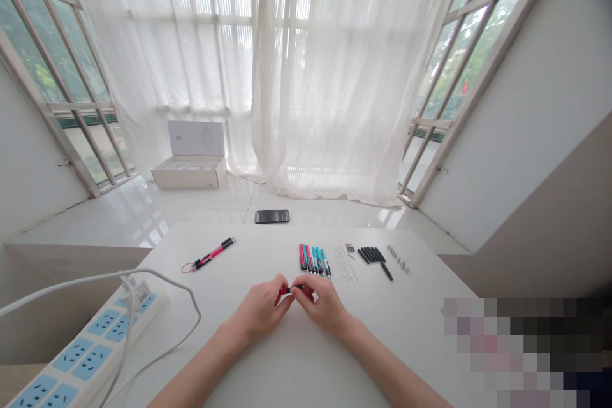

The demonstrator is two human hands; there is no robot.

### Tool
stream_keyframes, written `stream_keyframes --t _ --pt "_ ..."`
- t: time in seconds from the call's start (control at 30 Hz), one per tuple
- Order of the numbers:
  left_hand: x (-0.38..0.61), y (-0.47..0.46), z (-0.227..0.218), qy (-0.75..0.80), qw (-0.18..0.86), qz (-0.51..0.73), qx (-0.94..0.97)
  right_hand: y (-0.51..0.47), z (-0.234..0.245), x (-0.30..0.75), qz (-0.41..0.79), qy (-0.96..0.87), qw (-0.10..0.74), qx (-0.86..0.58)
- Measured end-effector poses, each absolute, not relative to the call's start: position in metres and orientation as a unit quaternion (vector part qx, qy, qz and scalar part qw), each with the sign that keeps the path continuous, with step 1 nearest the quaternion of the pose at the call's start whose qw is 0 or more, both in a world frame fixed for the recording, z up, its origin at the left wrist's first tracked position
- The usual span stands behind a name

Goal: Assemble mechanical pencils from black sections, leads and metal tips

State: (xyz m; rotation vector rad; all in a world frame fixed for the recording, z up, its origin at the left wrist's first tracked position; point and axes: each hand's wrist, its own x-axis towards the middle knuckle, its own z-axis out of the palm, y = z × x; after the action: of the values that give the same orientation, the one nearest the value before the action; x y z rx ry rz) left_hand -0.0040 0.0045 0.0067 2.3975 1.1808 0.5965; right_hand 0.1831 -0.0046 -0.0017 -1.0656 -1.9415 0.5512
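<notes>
Between my two hands, just above the white table, is a pink and black pen part (286, 291). My left hand (259, 307) pinches its pink end, while the fingertips of my right hand (324, 303) close on the black end. Just beyond my hands lies a row of pink and teal pen barrels (313, 259). To their right are thin white refills (345, 262), small dark pieces (350, 248), black grip sleeves (371, 255) and small grey tips (398, 259). Fingers partly hide the held part.
Pink and black pens (213, 255) with an orange-red loop lie at left. A power strip (90, 338) and white cable (191, 306) take up the left front. A phone (272, 217) lies beyond the table, and an open white box (189, 172) stands by the curtain.
</notes>
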Motion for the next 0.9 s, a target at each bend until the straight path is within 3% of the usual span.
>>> stream_keyframes --t 0.3,0.63,0.9 --pt "0.004 -0.002 0.001 0.434 0.122 0.283 0.847 0.002 -0.003 0.176 0.389 -0.621 0.477 -0.486" --pt "0.009 -0.003 0.007 0.412 0.252 0.298 0.823 -0.005 -0.004 0.167 0.378 -0.630 0.474 -0.486" --pt "0.001 0.002 0.021 0.358 0.460 0.245 0.774 -0.016 0.010 0.169 0.375 -0.703 0.438 -0.417"
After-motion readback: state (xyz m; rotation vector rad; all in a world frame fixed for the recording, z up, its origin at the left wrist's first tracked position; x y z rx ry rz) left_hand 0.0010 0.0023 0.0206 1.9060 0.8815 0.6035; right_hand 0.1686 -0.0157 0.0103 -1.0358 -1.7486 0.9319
